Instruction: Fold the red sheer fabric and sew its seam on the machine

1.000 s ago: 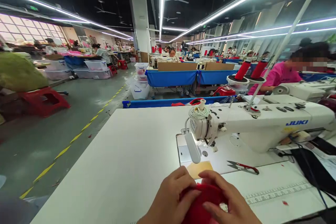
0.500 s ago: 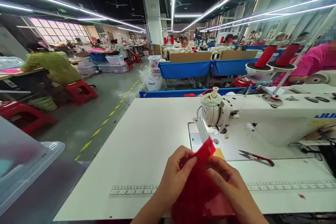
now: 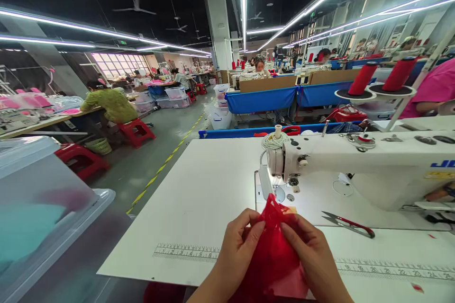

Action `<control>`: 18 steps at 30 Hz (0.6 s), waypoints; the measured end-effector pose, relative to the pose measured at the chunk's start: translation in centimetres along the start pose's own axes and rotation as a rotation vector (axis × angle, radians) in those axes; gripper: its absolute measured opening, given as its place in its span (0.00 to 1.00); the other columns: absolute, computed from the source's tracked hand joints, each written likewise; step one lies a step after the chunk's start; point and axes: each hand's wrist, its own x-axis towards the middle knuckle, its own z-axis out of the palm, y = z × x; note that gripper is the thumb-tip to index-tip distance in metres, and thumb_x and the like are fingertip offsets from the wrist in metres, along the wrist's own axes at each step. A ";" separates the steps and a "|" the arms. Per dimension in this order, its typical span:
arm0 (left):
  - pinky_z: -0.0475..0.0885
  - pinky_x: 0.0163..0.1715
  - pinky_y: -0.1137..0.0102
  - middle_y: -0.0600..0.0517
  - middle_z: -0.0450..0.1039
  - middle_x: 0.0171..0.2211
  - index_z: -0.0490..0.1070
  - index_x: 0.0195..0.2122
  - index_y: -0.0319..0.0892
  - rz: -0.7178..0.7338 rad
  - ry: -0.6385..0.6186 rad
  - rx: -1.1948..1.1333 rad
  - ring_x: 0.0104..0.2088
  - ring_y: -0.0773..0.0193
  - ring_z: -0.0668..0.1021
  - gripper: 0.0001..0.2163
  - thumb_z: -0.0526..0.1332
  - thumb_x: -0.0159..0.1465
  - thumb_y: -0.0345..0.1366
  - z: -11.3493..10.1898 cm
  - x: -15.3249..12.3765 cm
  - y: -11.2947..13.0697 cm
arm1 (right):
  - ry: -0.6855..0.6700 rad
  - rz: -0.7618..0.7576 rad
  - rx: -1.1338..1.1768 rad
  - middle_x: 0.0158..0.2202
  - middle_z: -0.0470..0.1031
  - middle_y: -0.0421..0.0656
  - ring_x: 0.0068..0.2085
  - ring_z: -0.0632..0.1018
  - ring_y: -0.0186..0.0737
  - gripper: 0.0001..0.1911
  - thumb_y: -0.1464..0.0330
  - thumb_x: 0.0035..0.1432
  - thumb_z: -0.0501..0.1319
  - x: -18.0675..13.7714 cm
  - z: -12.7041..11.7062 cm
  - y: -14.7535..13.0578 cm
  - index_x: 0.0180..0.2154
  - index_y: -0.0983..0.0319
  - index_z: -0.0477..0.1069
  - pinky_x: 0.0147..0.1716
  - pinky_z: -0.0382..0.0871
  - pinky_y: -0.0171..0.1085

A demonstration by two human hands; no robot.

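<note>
A thin, shiny red piece of fabric (image 3: 272, 251) hangs between my two hands over the front of the white sewing table. My left hand (image 3: 239, 241) pinches its upper left edge between thumb and fingers. On the other side my right hand (image 3: 308, 241) grips the upper right edge the same way. The cloth's top rises to a small peak between them, just in front of the sewing machine's (image 3: 280, 161) needle area. A bit of yellow (image 3: 292, 209) shows behind the fabric. To the right of my right hand lie red-handled thread snips (image 3: 350, 225).
Printed ruler markings (image 3: 186, 252) run along the table (image 3: 199, 189). Two red thread cones (image 3: 362, 79) stand above the machine. A clear plastic bin (image 3: 46, 189) is at the left, beside the aisle. Co-workers sit at other stations, one in a green top (image 3: 108, 102).
The view has swung left, bringing more of the clear bin into sight. The fabric's top edge is spread more between my hands, which still pinch it.
</note>
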 end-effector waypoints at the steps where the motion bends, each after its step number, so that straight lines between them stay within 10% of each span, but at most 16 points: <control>1: 0.61 0.25 0.76 0.56 0.63 0.25 0.65 0.28 0.40 -0.004 0.003 0.040 0.25 0.69 0.63 0.16 0.58 0.65 0.48 0.1 0.0 -0.1 | 0.050 -0.063 -0.111 0.30 0.76 0.42 0.33 0.77 0.43 0.14 0.55 0.54 0.66 -0.1 -0.4 -0.1 0.33 0.59 0.77 0.32 0.72 0.35; 6: 0.60 0.24 0.76 0.57 0.62 0.24 0.66 0.30 0.42 0.149 0.076 0.269 0.23 0.70 0.64 0.15 0.51 0.69 0.44 0.6 0.1 -0.4 | 0.179 -0.556 -0.546 0.26 0.74 0.40 0.26 0.75 0.38 0.09 0.64 0.62 0.60 0.2 -2.6 0.3 0.39 0.56 0.79 0.25 0.70 0.32; 12: 0.63 0.24 0.76 0.57 0.72 0.26 0.67 0.37 0.44 0.283 0.177 0.567 0.22 0.69 0.72 0.10 0.48 0.70 0.36 1.7 -0.4 -1.1 | 0.347 -1.077 -0.813 0.45 0.73 0.48 0.40 0.74 0.43 0.15 0.77 0.58 0.61 -0.4 -3.0 -0.5 0.44 0.56 0.78 0.35 0.71 0.39; 15: 0.62 0.21 0.75 0.58 0.71 0.24 0.66 0.38 0.45 0.350 0.281 0.670 0.19 0.69 0.72 0.08 0.48 0.70 0.35 2.1 -0.7 -1.5 | 0.188 -0.859 -0.566 0.37 0.75 0.44 0.36 0.75 0.41 0.09 0.74 0.59 0.62 -1.6 -2.0 -1.0 0.39 0.55 0.78 0.33 0.72 0.36; 18: 0.63 0.20 0.75 0.58 0.70 0.23 0.64 0.38 0.44 0.343 0.294 0.616 0.18 0.69 0.71 0.08 0.47 0.70 0.36 2.4 -1.0 -1.6 | -0.016 -0.210 -0.128 0.27 0.74 0.43 0.28 0.75 0.40 0.12 0.58 0.62 0.61 -2.1 -1.2 -0.8 0.37 0.58 0.77 0.27 0.72 0.35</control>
